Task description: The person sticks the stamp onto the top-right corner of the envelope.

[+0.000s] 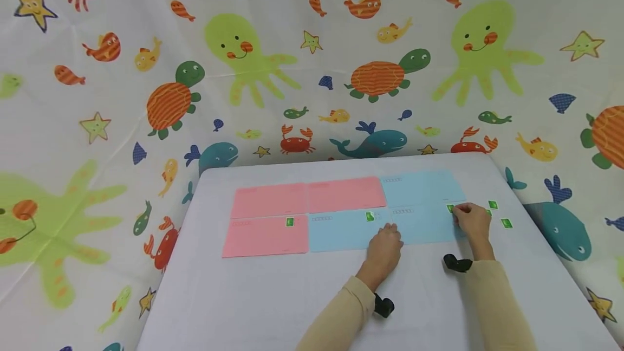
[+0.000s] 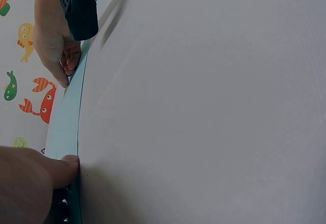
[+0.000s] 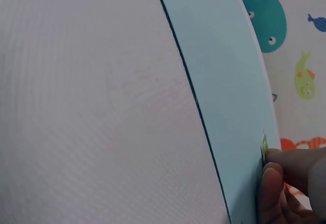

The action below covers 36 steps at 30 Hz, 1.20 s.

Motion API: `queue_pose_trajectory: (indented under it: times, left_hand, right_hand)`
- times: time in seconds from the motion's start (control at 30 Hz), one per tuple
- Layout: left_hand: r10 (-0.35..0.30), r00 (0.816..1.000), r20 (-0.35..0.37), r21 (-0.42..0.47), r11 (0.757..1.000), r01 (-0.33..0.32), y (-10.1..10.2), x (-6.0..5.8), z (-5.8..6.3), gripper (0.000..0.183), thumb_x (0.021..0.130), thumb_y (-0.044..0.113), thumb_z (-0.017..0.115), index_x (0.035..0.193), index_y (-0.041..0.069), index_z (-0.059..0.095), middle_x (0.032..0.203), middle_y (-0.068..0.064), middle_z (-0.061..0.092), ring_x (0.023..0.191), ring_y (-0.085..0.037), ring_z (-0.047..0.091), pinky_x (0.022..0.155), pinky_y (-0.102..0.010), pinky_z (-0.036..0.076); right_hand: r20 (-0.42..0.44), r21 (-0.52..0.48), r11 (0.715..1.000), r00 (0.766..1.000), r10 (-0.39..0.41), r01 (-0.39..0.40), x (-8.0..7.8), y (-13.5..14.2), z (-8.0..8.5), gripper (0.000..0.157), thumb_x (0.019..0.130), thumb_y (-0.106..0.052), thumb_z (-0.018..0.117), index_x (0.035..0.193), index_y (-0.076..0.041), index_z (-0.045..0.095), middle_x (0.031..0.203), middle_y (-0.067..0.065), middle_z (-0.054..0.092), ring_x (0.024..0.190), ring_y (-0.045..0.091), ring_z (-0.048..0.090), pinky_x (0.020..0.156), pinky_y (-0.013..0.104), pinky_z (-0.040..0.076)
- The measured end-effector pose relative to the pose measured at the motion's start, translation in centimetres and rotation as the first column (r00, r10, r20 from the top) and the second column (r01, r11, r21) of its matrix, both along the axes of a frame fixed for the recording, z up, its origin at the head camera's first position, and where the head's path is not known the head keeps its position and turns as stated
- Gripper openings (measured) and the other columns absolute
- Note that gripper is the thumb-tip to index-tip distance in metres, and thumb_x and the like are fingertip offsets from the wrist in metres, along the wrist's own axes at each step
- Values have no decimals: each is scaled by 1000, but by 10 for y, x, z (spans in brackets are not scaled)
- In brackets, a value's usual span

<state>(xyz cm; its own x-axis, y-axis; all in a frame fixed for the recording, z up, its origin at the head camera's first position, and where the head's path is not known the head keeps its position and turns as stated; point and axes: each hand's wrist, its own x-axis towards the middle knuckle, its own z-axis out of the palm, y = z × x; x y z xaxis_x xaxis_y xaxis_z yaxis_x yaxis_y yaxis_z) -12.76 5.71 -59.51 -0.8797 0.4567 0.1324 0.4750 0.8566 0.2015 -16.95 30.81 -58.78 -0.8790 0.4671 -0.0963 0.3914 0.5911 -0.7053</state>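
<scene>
Currently, right hand (image 1: 474, 223) with green stamp (image 1: 449, 208) in its pinch, relaxed left hand (image 1: 384, 251) on a blue card (image 1: 341, 234).

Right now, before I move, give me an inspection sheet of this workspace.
Surface: wide, flat white table.
Job's things: three pink rectangular paper envelopes and three light-blue rectangular paper envelopes, two rows of three; small green rectangular stamps on the front pink and front middle blue ones.
Clutter: nothing seen beyond loose stamps at the right, one partly hidden.
Left hand: rests on the blue envelopes in front.
Right hand: pinches a stamp at the front right envelope's upper right corner; whether stuck, unclear.
Cables: nothing seen.
Surroundings: white fabric printed with sea animals.
</scene>
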Motion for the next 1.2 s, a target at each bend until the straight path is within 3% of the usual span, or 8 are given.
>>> queue_pose_trajectory:
  times: [0.3,0.97,1.2]
  left_hand:
    - [-11,1000,-28,-19,1000,11,0,2,1,24,97,25,66,115,11,75,132,0,68,126,-11,63,101,-26,53]
    - [-30,997,-65,-35,999,28,2,1,-9,20,96,24,67,110,13,77,127,3,70,124,-9,63,102,-25,53]
    - [-29,995,-99,-35,999,25,1,0,-7,19,95,24,68,108,14,77,124,2,71,122,-10,64,101,-25,53]
  right_hand:
    - [-2,-8,1000,1000,9,-9,6,-1,0,36,102,-23,53,121,6,64,94,16,66,69,13,57,57,19,44]
    - [3,-16,1000,1000,19,-18,16,0,1,46,103,-31,47,126,7,60,99,19,67,73,13,58,57,18,44]
    - [-2,-15,1000,1000,-4,4,22,7,5,50,104,-31,44,130,10,57,118,29,61,95,31,59,61,19,42]
